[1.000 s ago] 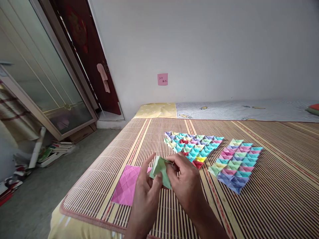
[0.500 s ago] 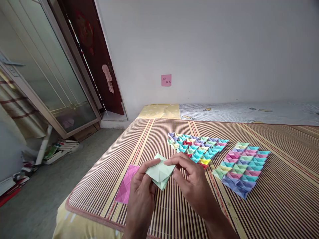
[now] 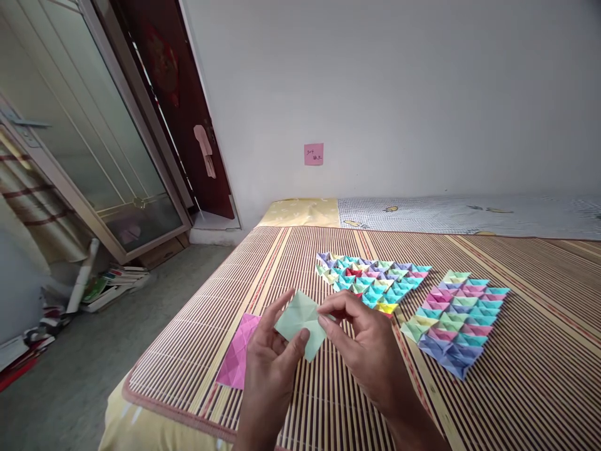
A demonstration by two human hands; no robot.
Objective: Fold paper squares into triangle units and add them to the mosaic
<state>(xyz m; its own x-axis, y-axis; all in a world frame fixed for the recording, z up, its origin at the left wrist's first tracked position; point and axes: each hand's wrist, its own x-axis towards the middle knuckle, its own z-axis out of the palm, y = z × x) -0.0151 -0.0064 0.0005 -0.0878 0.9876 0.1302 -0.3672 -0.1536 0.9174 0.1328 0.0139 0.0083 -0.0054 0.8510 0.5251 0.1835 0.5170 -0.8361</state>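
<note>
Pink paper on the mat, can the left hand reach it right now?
Probably yes: nothing visible lies between the left hand and the pink paper, though the hand is busy holding the green paper.

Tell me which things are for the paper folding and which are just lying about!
Seemingly for the folding:
green paper, held by left hand and right hand
creased pink paper
folded paper pieces

Probably just about:
books
curtain

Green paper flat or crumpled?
Flat: the green paper shows a creased diamond face between left hand and right hand; folds behind, cannot tell.
</note>
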